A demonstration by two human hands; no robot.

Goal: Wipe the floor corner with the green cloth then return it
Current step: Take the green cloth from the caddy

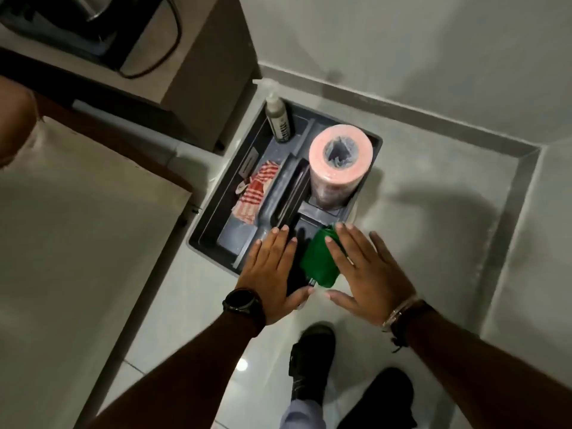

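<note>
A folded green cloth (317, 261) lies in the near right compartment of a dark grey caddy (204, 230) that stands on the pale tiled floor. My left hand (272, 270) hovers flat over the caddy's near edge, fingers spread, holding nothing. My right hand (368, 274) is also flat and spread, its fingers over the cloth's right side; it does not grip the cloth. The floor corner (526, 156), edged by a grey skirting, is to the right of the caddy.
The caddy also holds a spray bottle (278, 119), a pink roll (339, 162) and a red striped cloth (253, 193). A bed (77, 227) fills the left side, with a bedside cabinet (198, 72) behind. My dark shoes (312, 360) are on the floor below.
</note>
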